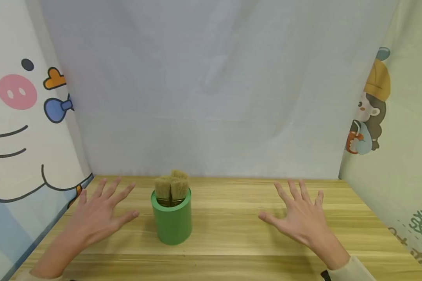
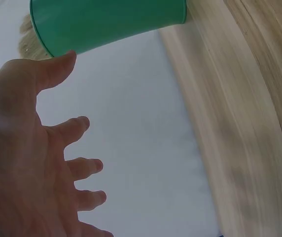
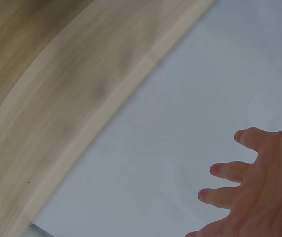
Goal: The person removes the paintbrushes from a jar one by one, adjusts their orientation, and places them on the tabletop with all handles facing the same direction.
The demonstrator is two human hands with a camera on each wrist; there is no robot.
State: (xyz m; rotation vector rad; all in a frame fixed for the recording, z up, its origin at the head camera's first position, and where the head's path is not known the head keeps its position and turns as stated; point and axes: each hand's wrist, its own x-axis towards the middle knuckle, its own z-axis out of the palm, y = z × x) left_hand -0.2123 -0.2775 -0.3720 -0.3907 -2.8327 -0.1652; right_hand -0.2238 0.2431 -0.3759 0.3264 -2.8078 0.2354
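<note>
A green cylindrical holder [image 1: 174,226] stands upright on the wooden table, with several bristle brushes [image 1: 171,188] in it, bristles up. To its left my left hand [image 1: 95,218] is held with fingers spread, holding nothing; a gap separates the thumb from the holder. In the left wrist view the holder [image 2: 111,22] is just beyond the thumb of that hand [image 2: 27,143]. My right hand [image 1: 302,222] is farther off, right of the holder, fingers spread and empty. The right wrist view shows this hand [image 3: 264,187] with a sliver of green at the top right corner.
The wooden table [image 1: 232,242] ends at a pale grey curtain [image 1: 211,97] along its back edge. A cartoon-printed cloth [image 1: 17,168] hangs on the left, and another printed cloth [image 1: 401,164] on the right.
</note>
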